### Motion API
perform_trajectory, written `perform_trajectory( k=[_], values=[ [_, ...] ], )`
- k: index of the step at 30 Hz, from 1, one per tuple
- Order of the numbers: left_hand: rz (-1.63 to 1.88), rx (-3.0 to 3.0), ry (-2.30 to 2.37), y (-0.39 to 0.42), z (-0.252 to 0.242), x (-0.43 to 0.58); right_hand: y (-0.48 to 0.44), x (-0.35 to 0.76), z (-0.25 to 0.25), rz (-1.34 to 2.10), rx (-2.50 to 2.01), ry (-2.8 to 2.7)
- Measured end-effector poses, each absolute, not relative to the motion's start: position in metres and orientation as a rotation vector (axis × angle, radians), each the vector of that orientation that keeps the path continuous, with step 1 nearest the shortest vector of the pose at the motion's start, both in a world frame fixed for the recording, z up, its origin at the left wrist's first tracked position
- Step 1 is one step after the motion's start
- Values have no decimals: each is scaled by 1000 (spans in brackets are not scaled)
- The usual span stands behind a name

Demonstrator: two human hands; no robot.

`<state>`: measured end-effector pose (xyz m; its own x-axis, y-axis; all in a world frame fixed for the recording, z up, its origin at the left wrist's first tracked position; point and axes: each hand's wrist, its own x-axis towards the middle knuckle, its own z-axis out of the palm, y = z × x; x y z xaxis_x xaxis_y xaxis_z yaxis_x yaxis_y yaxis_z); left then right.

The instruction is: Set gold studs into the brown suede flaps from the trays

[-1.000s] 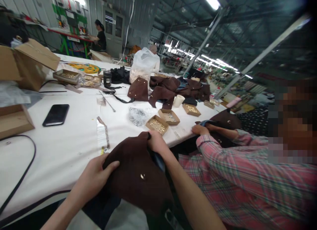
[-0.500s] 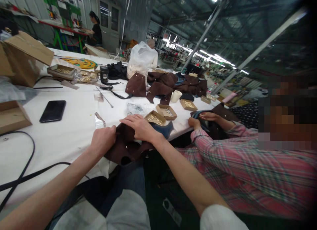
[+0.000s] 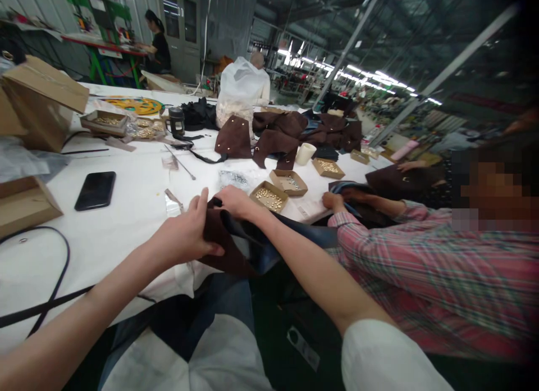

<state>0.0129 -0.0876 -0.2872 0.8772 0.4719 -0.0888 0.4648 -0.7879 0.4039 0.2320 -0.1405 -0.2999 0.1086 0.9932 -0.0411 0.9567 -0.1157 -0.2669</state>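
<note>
A dark brown suede piece with a blue lining [image 3: 236, 246] lies at the near edge of the white table [image 3: 126, 222]. My left hand [image 3: 185, 233] grips its left side, thumb underneath and fingers on top. Its top edge is pinched by my right hand [image 3: 232, 201], which holds it beside a small cardboard box of gold rivets [image 3: 268, 196].
A black phone [image 3: 95, 190], cardboard boxes [image 3: 40, 101], black straps [image 3: 50, 278], more rivet boxes [image 3: 288, 182], a white cup [image 3: 305, 153] and a pile of brown pieces [image 3: 290, 135] lie on the table. A person in a plaid shirt [image 3: 421, 267] works close on my right.
The brown piece has been lifted from my lap onto the table edge and folded open, showing the blue lining. Both hands moved forward with it.
</note>
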Motion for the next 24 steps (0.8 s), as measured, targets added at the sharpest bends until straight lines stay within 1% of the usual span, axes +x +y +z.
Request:
perform_trajectory(
  k=[2, 5, 8, 9, 11, 14, 16, 19, 22, 24],
  values=[
    [16, 2612, 621, -88, -290, 18, -138, 240, -299, 406, -2119, -1987],
    [179, 2348, 571, -81, -282, 20, -139, 246, -302, 531, -2072, -1911],
    [353, 2246, 748, -77, -272, 23, -142, 246, -301, 602, -2065, -1767],
    [350, 2300, 828, -78, -272, 25, -142, 246, -298, 632, -2039, -1742],
    [231, 2470, 877, -84, -277, 30, -140, 246, -291, 656, -1988, -1747],
    [139, 2679, 765, -90, -293, 35, -138, 245, -282, 542, -1992, -1839],
    [177, 2691, 767, -86, -301, 34, -140, 246, -279, 573, -1944, -1935],
    [240, 2504, 817, -67, -306, 22, -149, 252, -274, 756, -1732, -1987],
    [363, 2241, 882, -48, -307, 5, -161, 266, -262, 678, -1675, -1850],
    [487, 2028, 950, -45, -311, -3, -164, 277, -252, 496, -1862, -1729]
  ],
)
